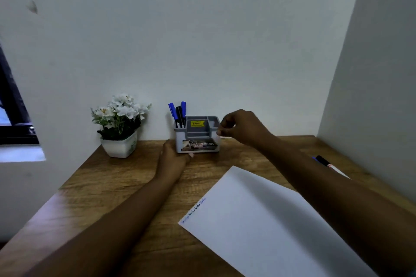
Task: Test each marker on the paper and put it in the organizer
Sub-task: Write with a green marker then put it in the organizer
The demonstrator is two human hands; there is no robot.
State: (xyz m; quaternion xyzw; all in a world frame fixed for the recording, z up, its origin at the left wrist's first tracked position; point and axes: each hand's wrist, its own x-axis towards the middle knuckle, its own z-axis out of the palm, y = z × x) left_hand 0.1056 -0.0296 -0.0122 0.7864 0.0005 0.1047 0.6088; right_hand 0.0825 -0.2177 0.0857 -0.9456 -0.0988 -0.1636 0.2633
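A person's two hands met at a grey organizer (200,139) standing at the back of a wooden desk (108,186), close to the white wall. The left hand (172,157) gripped its lower left corner, thumb laid along the base of the front face. The right hand (240,128) pinched the top of its right wall with curled fingertips. Three capped markers (179,114) (two blue, one black) stood upright in the organizer's left compartment; the other compartments showed only a yellow price sticker. A sheet of white paper (258,220) lay angled on the desk nearer the person, with a short line of blue and black handwriting along its left edge. Beyond the right forearm, a black-capped marker (324,161) lay flat on the desk. A white pot of white flowers (121,146) stood left of the organizer.
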